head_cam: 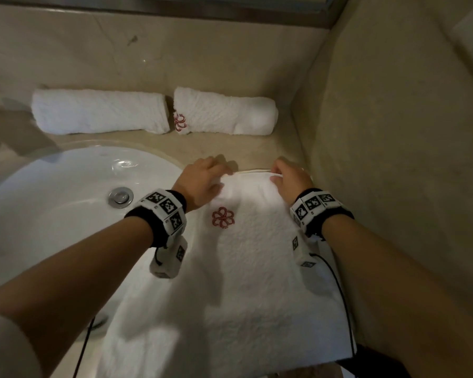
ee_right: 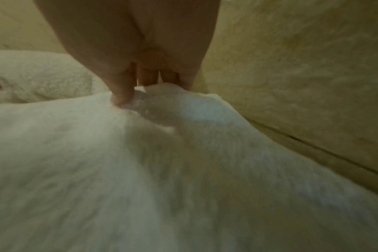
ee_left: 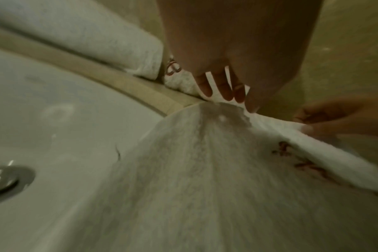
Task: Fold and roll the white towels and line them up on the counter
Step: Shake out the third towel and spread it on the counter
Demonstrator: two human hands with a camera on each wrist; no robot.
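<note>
Towel [head_cam: 251,268] lies flat below both wrists, its long axis running back from the fingers; left hand [head_cam: 202,181] and right hand [head_cam: 291,180] pinch its far edge. Left wrist: fingers [ee_left: 227,88] curl round that edge. Right wrist: thumb [ee_right: 122,95] presses in.

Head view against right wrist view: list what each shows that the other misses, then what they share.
Only the head view shows the sink with its drain, the left rolled towel, the left hand and the flat towel's red emblem.

Only the right wrist view shows the right hand's thumb pinching the towel edge against the fingers.

Both show the right hand, the flat towel, the right rolled towel and the side wall.
</note>
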